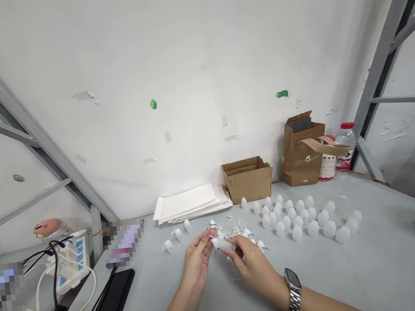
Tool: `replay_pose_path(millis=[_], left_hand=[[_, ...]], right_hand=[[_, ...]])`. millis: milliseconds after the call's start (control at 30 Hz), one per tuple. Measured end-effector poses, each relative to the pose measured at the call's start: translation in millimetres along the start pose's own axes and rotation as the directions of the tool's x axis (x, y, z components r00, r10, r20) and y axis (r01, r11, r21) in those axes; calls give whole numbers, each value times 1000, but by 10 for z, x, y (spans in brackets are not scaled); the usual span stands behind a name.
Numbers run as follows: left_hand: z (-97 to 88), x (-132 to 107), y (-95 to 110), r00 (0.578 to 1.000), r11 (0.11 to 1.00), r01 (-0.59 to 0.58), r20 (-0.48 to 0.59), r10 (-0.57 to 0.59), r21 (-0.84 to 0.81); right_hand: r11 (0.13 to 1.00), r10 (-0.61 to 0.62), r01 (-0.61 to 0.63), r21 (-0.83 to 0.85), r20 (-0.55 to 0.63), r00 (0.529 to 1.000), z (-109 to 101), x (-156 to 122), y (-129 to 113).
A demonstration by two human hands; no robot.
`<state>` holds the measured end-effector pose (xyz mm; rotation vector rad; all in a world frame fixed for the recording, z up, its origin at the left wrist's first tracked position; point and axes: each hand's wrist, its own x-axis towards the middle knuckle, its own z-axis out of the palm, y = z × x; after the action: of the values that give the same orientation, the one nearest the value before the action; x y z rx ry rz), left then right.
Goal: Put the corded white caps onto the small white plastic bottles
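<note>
A small translucent plastic bottle [223, 243] is held lying sideways above the near middle of the grey table [379, 266]. It is pinched at its left end by the fingertips of the left hand [198, 256] and gripped along its right part by the closed fingers of the right hand [249, 259], so both hands are clamped on the one bottle. A wristwatch with a metal band [293, 291] is worn on the right wrist.

Just beyond the hands a heap of small white plastic pieces [233, 231] is scattered, with a few loose white caps [178, 236] to its left. To the right, a cluster of upright white bottles [305, 217] is set out in loose rows. Farther back, against the wall, a stack of white padded envelopes [192, 203] lies beside an open cardboard box [248, 178], and a brown paper bag [304, 153] stands at the far right with a red-capped drink bottle [346, 147] behind it. At the near left, a power strip [71, 261] and a black flat device [110, 304] are seen.
</note>
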<state>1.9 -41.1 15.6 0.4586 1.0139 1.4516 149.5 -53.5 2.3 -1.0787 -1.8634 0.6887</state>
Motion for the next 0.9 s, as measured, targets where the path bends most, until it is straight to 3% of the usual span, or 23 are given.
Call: replay_pose_path(millis=[133, 333, 467, 567, 700, 800, 900], left_hand=[[-17, 10, -24, 997, 1000, -15, 82, 15, 4], [-9, 27, -28, 984, 986, -138, 123, 125, 98], [48, -99, -21, 966, 979, -176, 208, 152, 105], [78, -262, -46, 959, 943, -213, 240, 151, 255], [63, -459, -50, 952, 872, -291, 209, 224, 393], [-58, -543, 28, 942, 808, -331, 129, 308, 487], [-356, -566, 164, 875, 664, -349, -24, 483, 661]], right_hand=[[999, 29, -29, 20, 1, 1000, 11, -3, 13], [989, 91, -93, 115, 26, 996, -15, 33, -25], [931, 200, -220, 292, 96, 975, -48, 94, -41], [884, 202, -264, 386, 192, 960, -10, 89, -19], [864, 136, -267, 427, 313, 940, 75, -6, -21], [874, 112, -259, 411, 349, 931, 89, -75, -59], [871, 137, -294, 394, 380, 915, 68, -94, -90]])
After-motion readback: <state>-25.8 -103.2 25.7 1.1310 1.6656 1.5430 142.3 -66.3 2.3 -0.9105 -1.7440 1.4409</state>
